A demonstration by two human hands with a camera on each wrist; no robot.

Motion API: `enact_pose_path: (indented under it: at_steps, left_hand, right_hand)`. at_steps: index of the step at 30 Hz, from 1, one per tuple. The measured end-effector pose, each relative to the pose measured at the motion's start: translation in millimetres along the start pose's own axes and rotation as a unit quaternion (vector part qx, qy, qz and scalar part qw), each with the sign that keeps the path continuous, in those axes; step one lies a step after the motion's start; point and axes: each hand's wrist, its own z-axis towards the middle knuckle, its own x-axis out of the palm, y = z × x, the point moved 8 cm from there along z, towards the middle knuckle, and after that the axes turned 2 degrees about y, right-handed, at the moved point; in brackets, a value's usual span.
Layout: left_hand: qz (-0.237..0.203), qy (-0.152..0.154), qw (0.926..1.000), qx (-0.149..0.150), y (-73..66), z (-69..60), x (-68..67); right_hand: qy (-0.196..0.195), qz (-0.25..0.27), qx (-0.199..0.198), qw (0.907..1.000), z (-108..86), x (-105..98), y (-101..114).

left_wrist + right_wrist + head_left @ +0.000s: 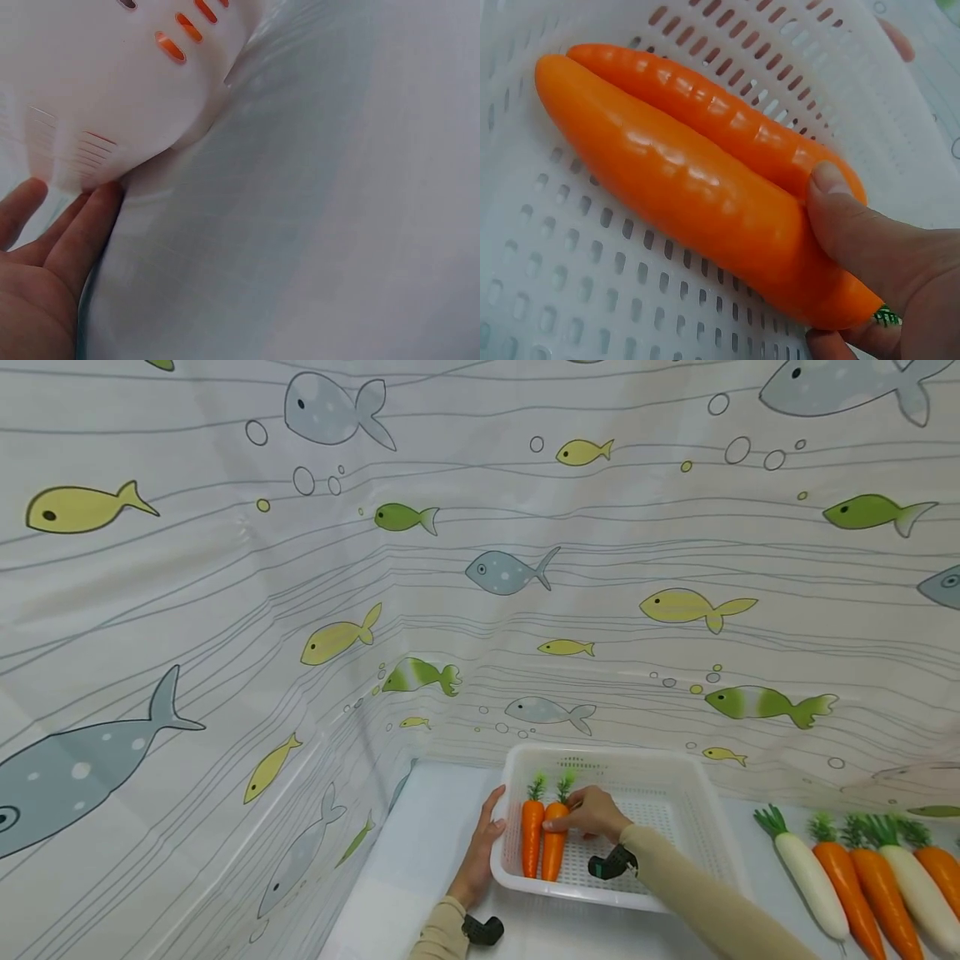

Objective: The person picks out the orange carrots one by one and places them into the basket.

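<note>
My right hand (596, 812) grips an orange carrot (553, 853) near its leafy top, inside a white perforated plastic basket (600, 753). In the right wrist view, the thumb (855, 214) lies over the thick end of this carrot (682, 180), with other fingers partly hidden beneath. A second carrot (531, 839) lies right beside it along the basket's left wall, green top toward the back. My left hand (478, 852) touches the basket's left side from outside. Up close in the left wrist view, its fingers (86, 229) are extended against the basket wall (112, 82).
To the right of the basket, a white radish (810, 881) lies on the white table (427, 814) beside several carrots (885, 893) and another radish (922, 889). A fish-print sheet (465, 627) encloses the table at the back and left.
</note>
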Motion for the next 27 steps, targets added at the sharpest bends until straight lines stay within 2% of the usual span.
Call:
enact_pose_path:
  at_steps: [9, 17, 27]
  left_hand:
    - [-0.006, -0.002, 1.0000, 0.000, 0.4, -0.4, 0.3]
    - [-0.017, 0.000, 0.9999, 0.000, -0.9, 1.2, 1.3]
    - [-0.023, 0.001, 0.9997, -0.003, -0.1, 1.1, 0.1]
  right_hand:
    - [0.002, -0.018, -0.010, 0.9998, 1.5, 0.0, 0.8]
    - [-0.004, -0.033, 0.006, 0.9994, 0.9, -2.7, -2.9]
    - [0.011, -0.027, 0.018, 0.9994, 5.0, -2.0, -6.9]
